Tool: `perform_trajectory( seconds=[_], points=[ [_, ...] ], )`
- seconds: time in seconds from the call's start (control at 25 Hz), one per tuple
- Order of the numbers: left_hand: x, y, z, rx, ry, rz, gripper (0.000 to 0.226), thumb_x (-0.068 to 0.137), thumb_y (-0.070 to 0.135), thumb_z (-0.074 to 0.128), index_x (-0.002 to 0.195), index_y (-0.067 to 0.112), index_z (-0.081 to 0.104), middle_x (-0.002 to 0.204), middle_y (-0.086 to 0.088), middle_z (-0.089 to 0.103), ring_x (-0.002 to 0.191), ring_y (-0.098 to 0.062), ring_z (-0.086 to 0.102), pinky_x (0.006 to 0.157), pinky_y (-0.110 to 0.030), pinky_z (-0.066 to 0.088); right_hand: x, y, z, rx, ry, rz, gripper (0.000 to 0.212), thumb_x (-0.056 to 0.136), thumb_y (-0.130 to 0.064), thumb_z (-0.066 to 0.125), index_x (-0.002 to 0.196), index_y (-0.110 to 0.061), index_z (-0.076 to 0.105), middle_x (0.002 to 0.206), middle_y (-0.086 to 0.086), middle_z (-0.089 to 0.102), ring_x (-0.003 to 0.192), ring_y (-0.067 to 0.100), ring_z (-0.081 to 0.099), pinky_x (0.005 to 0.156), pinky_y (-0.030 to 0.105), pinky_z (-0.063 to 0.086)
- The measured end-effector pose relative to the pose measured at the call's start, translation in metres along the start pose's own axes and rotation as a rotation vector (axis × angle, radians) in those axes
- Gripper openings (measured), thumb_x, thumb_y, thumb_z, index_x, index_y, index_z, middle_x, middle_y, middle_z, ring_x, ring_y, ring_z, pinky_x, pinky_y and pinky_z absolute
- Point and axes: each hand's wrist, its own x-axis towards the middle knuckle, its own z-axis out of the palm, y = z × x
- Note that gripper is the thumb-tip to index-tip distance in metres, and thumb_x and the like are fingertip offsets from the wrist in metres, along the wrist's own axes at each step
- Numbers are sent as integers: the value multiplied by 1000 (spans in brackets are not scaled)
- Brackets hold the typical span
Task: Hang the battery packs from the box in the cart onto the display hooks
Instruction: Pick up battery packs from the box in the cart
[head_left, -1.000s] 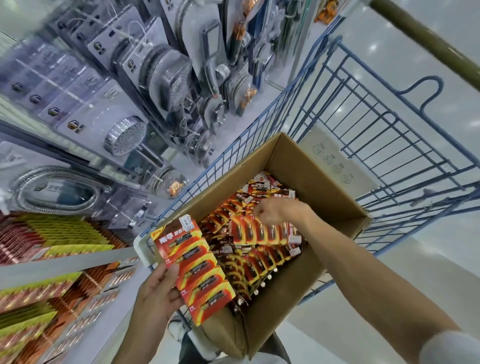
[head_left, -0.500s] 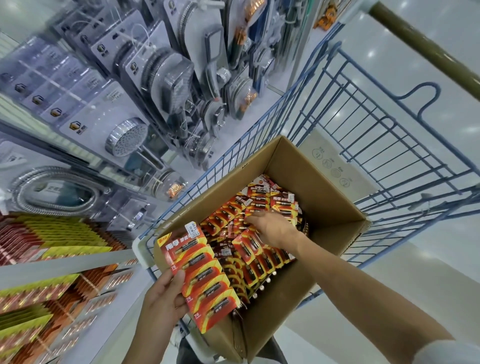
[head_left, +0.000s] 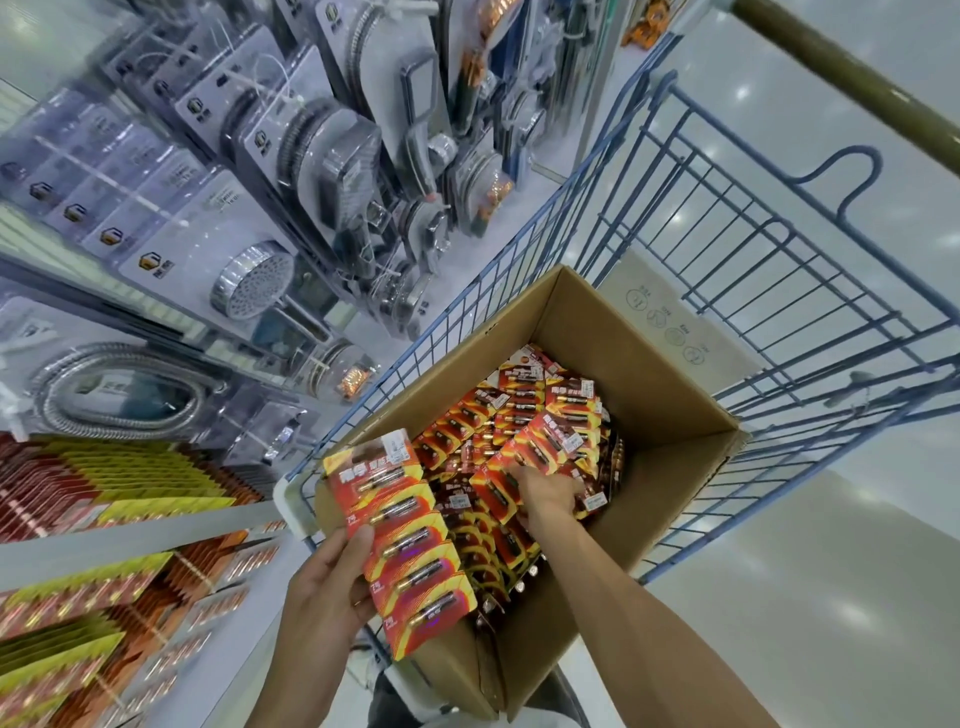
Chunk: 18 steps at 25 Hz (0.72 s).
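Battery packs (head_left: 405, 540) tight in left hand (head_left: 322, 587); pack (head_left: 543, 447) in box (head_left: 670, 410) tight in right hand (head_left: 548, 493)

the right hand (head_left: 548, 493) has its fingertips buried among the battery packs (head_left: 524, 415), its grip impossible to judge, the print on the strip (head_left: 402, 545) in the left hand (head_left: 322, 587) is too small to read, and both forearms (head_left: 649, 623) run off the bottom edge.

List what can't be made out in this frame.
Head view:
- Fingers of the right hand: buried among battery packs in the box; grip unclear.
- The display hooks: hidden behind blurred hanging stock, left.
- Print on the strip in the left hand: too small.
- The cart: cut off by the right edge.
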Motion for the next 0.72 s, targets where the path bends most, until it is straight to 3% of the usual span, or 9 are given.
perform_trajectory(
  seconds=[0.12, 0.24, 0.36, 0.48, 0.56, 0.72],
  points=[
    [-3, -3, -5, 9, -19, 36, 18, 97, 30, 63, 112, 25, 70, 92, 0, 81, 84, -23, 78, 82, -43, 58, -4, 8, 0, 135, -10, -34, 90, 83, -18, 84, 153, -15, 27, 142, 15, 51, 135, 40, 50, 114, 52, 43],
    [-12, -1, -11, -6, -36, 91, 25, 94, 38, 62, 114, 25, 71, 97, 0, 81, 84, -21, 79, 84, -44, 58, -21, 8, -16, 246, -194, -41, 63, 91, -7, 74, 146, -22, 47, 119, 10, 63, 114, 31, 64, 104, 51, 54],
    [-26, 7, -23, -56, -48, 154, 29, 94, 40, 60, 115, 24, 71, 98, -1, 81, 83, -23, 80, 84, -45, 58, -53, 10, -33, 214, -355, -177, 46, 95, -1, 68, 136, -18, 56, 120, 9, 69, 107, 28, 71, 98, 51, 57],
    [-44, 15, -44, -101, -44, 214, 35, 89, 46, 61, 112, 23, 73, 99, -5, 81, 82, -26, 79, 85, -46, 58, -96, 11, -46, 149, -507, -310, 40, 94, -2, 69, 130, -16, 62, 114, 8, 77, 105, 29, 75, 100, 55, 56],
    [-59, 22, -68, -135, -50, 262, 32, 94, 44, 58, 110, 21, 74, 100, -9, 81, 83, -29, 79, 76, -42, 61, -138, 13, -47, 96, -625, -391, 39, 93, 1, 67, 129, -15, 63, 114, 9, 77, 106, 32, 74, 99, 57, 55],
    [-88, 33, -132, -212, -27, 382, 30, 95, 44, 57, 103, 24, 78, 100, -12, 80, 84, -31, 79, 71, -40, 62, -232, 33, -32, 104, -885, -538, 41, 88, 7, 56, 125, -9, 63, 109, 17, 72, 94, 36, 72, 80, 46, 59]
  ],
)
